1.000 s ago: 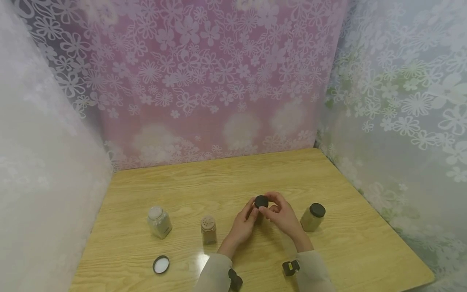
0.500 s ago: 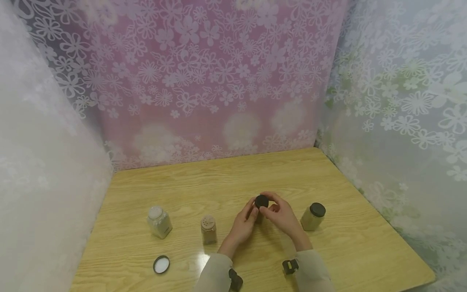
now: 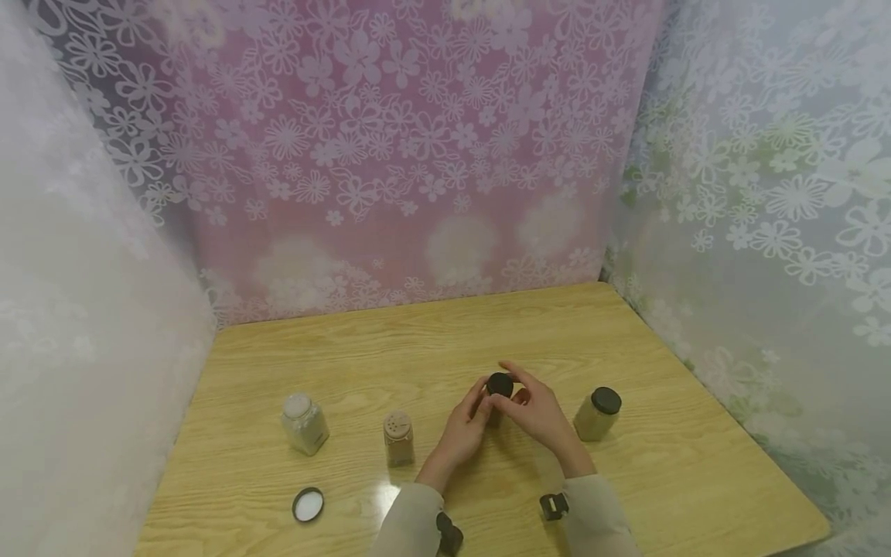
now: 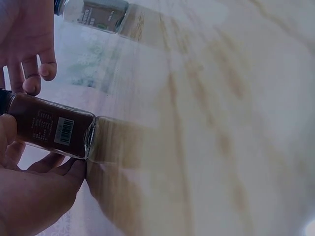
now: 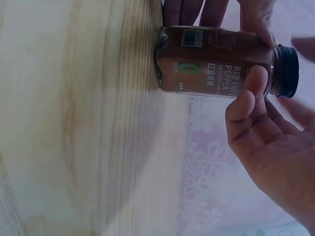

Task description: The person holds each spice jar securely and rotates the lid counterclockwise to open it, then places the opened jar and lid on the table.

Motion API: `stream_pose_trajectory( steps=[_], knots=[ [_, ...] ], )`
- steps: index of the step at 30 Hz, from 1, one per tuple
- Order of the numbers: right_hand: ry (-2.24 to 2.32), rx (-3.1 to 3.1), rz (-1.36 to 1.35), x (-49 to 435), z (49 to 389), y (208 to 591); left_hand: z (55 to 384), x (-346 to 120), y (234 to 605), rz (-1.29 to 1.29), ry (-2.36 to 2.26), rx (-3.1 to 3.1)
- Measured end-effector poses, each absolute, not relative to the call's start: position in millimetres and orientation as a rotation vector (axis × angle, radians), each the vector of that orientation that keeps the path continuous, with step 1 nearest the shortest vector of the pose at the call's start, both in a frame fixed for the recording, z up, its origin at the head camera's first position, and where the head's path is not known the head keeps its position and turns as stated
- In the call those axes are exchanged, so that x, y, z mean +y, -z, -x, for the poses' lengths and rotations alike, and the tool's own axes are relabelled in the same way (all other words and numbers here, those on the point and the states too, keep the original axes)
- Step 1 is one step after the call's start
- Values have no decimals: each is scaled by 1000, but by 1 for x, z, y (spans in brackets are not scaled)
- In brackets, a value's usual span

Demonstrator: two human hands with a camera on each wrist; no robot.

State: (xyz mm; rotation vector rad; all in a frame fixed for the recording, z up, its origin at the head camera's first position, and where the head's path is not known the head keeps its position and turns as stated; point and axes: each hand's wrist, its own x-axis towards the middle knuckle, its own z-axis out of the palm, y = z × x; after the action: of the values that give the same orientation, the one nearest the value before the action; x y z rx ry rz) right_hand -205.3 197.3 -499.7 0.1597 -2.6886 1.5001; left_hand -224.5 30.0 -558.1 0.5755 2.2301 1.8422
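A square glass jar of red sweet pepper [image 5: 211, 61] stands upright on the table, its black lid [image 3: 500, 384] on. My left hand [image 3: 461, 429] grips the jar's body from the left; in the left wrist view its fingers [image 4: 69, 172] wrap round near the base. My right hand [image 3: 539, 414] is around the lid, thumb on the near side and index finger stretched out past the far side. The right wrist view has its thumb and index spread a little off the lid, the other fingers [image 5: 241, 105] loosely bent beside the neck.
Right of the hands stands a black-lidded spice jar [image 3: 596, 415]. To the left are a shaker-topped jar [image 3: 399, 439] with brown contents and a pale-filled jar [image 3: 305, 424]. A loose black lid [image 3: 308, 505] lies white liner up. Flowered curtains [image 3: 418, 155] enclose the table.
My right index finger has straightened and lifted off the lid's far side, and the thumb has slid left. The left hand and the jar have stayed in place.
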Motion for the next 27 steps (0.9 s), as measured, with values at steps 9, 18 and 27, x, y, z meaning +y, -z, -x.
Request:
stream_pose_trajectory(
  steps=[9,18,27],
  knots=[
    [-1457,-2697,-128,196,205,500,225,30,559,-580,-1842,2208],
    [-1458,-2703,-120,195,206,497,225,29,555,-567,-1839,2211],
    [-1434,-2718,-141,195,205,498,223,30,557,-573,-1841,2237]
  ],
)
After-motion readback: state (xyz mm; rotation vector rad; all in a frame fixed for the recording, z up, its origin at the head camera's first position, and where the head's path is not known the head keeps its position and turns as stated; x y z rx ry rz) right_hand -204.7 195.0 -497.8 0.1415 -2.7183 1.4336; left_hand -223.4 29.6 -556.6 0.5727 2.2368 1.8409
